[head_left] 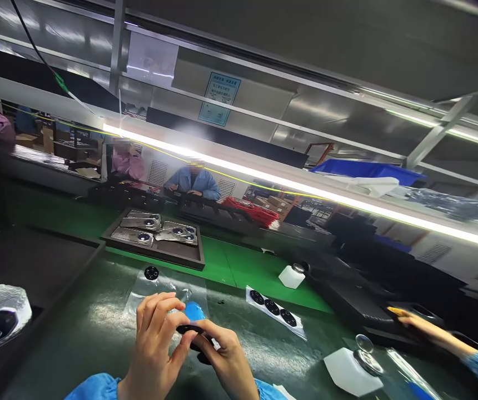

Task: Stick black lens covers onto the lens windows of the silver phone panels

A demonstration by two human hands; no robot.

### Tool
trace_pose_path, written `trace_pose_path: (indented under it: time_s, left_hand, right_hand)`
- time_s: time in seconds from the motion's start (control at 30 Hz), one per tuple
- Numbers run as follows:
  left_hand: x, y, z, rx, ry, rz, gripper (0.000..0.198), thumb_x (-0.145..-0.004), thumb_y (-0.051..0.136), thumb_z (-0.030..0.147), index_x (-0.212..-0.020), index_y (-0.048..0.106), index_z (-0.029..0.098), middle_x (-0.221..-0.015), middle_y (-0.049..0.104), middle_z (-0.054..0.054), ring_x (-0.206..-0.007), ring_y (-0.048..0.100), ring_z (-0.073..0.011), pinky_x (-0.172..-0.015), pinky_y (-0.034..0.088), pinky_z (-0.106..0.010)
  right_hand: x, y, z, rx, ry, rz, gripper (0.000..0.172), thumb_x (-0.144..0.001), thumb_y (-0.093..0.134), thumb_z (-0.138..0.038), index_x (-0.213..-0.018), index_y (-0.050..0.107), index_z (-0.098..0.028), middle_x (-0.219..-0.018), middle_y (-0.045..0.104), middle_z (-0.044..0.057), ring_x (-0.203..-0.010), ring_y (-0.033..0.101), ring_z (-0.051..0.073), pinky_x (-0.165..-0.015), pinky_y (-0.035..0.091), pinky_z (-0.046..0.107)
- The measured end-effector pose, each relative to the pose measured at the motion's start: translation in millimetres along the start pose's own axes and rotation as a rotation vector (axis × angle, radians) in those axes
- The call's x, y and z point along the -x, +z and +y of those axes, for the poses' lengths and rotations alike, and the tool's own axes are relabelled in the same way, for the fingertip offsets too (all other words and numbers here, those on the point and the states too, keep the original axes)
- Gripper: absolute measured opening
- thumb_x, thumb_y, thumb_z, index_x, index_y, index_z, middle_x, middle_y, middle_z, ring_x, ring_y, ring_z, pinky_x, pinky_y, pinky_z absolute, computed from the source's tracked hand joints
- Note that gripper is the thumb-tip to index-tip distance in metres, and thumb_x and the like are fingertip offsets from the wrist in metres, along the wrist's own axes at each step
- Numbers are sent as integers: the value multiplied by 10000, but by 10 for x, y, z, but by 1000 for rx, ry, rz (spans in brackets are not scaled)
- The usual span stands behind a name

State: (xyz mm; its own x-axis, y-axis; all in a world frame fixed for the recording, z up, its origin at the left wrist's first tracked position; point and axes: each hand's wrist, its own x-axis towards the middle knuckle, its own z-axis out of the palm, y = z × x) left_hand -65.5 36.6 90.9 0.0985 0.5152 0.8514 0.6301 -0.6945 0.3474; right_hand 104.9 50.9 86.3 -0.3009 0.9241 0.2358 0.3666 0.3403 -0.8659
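Both hands meet low over the dark bench, working a small black part with a blue film.

The left hand rises palm-inward, fingers curled, its grip pinching the blue film tab. The right hand lies knuckles up, its grip pressed on the black round part between the two hands. A strip of black discs lies just beyond.

Blue notice on overhead panel: print too small to read
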Motion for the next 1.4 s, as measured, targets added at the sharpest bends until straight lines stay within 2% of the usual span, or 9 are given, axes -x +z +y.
trace_pose_path:
  time_s: [0.2, 0.37, 0.63, 0.7, 0.77, 0.87, 0.93, 1.2, 1.4]
  left_hand:
    - [18, -6, 1, -10, -15, -28, 134, -933, 560, 122, -998, 568, 239, -1099, 625, -39, -1201, 488, -245, -1052, 348, -432]
    - [11, -11, -10, -2, -57, -66, 123, -923, 566, 116, -895, 549, 234, -1101, 620, -41, -1203, 486, -256, -1012, 393, -434]
    - [-54, -99, -189, -9, -112, -156, 145, -923, 574, 101, -879, 600, 236, -1078, 594, -35, -1106, 499, -253, -925, 388, -410]
    - [-117, -149, -224, 22, -174, -211, 156, -916, 585, 95, -859, 608, 238, -1006, 599, -17, -1018, 522, -233, -882, 393, -385]
    - [-205, -208, -237, 104, -212, -320, 148, -917, 600, 111, -841, 608, 238, -943, 610, 3, -969, 533, -213, -868, 395, -360]
    - [-340, -288, -235, 243, -233, -463, 150, -938, 588, 151, -821, 604, 242, -909, 641, 24, -992, 539, -197, -913, 388, -338]
    - [-399, -322, -240, 292, -262, -493, 152, -953, 567, 181, -823, 613, 247, -918, 661, 26, -1020, 536, -197, -930, 387, -327]
    - [-471, -340, -288, 424, -407, -514, 94, -894, 604, 249, -807, 640, 247, -1014, 642, -1, -1064, 533, -212, -977, 371, -338]
    - [-579, -360, -335, 440, -415, -573, 112, -872, 592, 285, -776, 612, 231, -997, 641, -10, -1039, 545, -211, -949, 395, -323]
  right_hand:
    - [13, 15, 9, -25, 26, -8, 426, -905, 556, -596, -965, 762, -228, -705, 666, 26, -629, 618, 167, -516, 500, 236]
    - [2, 15, 30, 11, -49, 19, 379, -926, 557, -546, -913, 760, -227, -677, 650, 11, -601, 584, 151, -578, 478, 251]
    - [43, 49, 62, 42, -31, -7, 358, -939, 554, -516, -924, 756, -220, -733, 693, 15, -667, 607, 169, -647, 465, 269]
    - [35, 21, 16, -4, -67, -55, 402, -972, 481, -525, -992, 746, -223, -840, 712, 40, -749, 636, 186, -685, 491, 283]
    - [-9, -28, -58, -86, -136, -83, 415, -1009, 402, -503, -1187, 688, -261, -1093, 699, 71, -948, 651, 213, -778, 522, 308]
    - [-125, -95, -171, -146, -238, -112, 386, -1025, 411, -429, -1377, 550, -354, -1477, 485, 54, -1315, 490, 241, -1016, 461, 380]
    - [-200, -113, -217, -156, -293, -152, 356, -1017, 462, -381, -1358, 564, -377, -1533, 425, 33, -1399, 401, 244, -1108, 379, 417]
    - [-330, -32, -142, -308, -283, -138, 81, -934, 641, -321, -965, 698, -273, -1278, 584, 60, -1216, 551, 244, -1047, 414, 411]
    - [-380, -23, -111, -289, -273, -42, 190, -953, 589, -391, -853, 596, -230, -1073, 576, 52, -1044, 559, 205, -932, 435, 345]
